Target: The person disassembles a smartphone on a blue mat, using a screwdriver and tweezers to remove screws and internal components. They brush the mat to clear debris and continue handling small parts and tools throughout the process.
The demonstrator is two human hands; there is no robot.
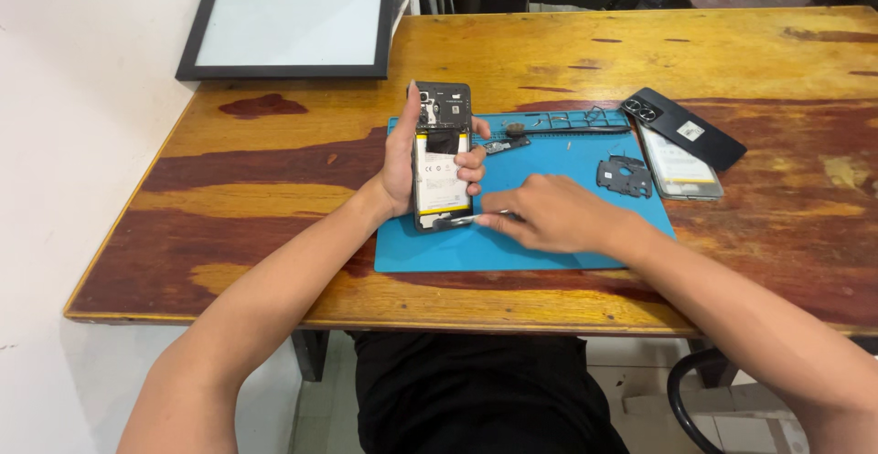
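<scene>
My left hand (402, 166) grips an opened phone (441, 157) with its back cover off, so the white battery and the dark circuit board show. The phone is tilted up from the blue work mat (540, 175). My right hand (549, 214) rests on the mat and pinches thin metal tweezers (462, 221), whose tip touches the phone's lower end.
On the wooden table (567, 52) lie a dark phone back cover (686, 128), a second phone (679, 169), a black inner plate (625, 176) and small parts along the mat's tray edge (567, 122). A black-framed panel (293, 20) leans at the back left.
</scene>
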